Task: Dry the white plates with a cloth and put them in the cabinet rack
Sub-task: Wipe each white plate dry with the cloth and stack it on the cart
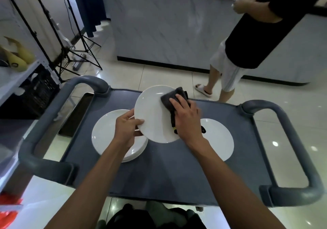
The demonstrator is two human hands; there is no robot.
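Two hands share one round white ceramic plate (152, 115): left hand (127, 126) pinches its near-left rim, tilted; right hand (185, 117) presses a dark grey folded cloth (174, 96) on its right face.

Grey plastic service cart (177, 179) with looped handles at both ends, on a glossy cream tiled floor (159, 74). Beyond it, a pale marble-patterned counter front (168, 26) with a dark plinth. At upper right, a bystander in a black top (261, 25), white shorts and white slide sandals (203, 90). At upper left, black tripod light stands (83, 49). At far left, a white metal shelf (16, 76) carrying yellow gourd-like objects (19, 58). Dark crate (40, 94) beneath the shelf. Orange item (8, 209) at the lower left edge, too cropped to identify.
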